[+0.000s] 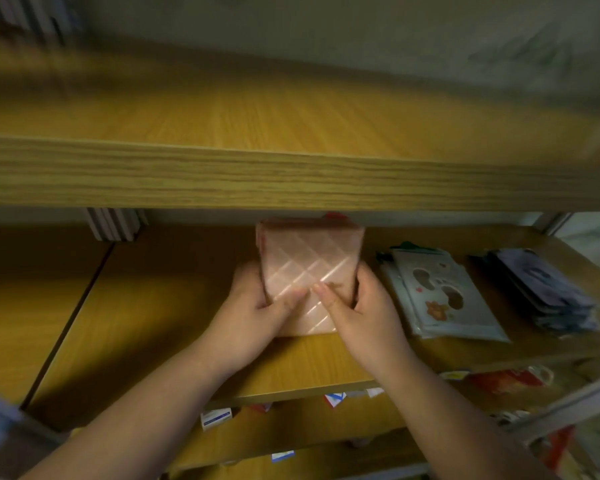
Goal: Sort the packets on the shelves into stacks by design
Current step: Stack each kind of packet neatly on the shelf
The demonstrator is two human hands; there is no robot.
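Note:
A stack of pink packets with a shiny diamond-grid pattern (309,261) rests on the middle wooden shelf (153,306). My left hand (257,303) grips its left side and my right hand (361,306) grips its right side, both thumbs lying on the top packet. To the right lies a stack of pale packets with brown bean shapes and a flower (444,296). Further right sits a stack of dark bluish packets (548,292). The image is blurred by motion.
The upper shelf board (291,174) overhangs the back of the pink stack. Upright grey books or boxes (115,223) stand at the back left. Red and white packets (499,379) and small labelled items (215,417) lie on the lower shelves.

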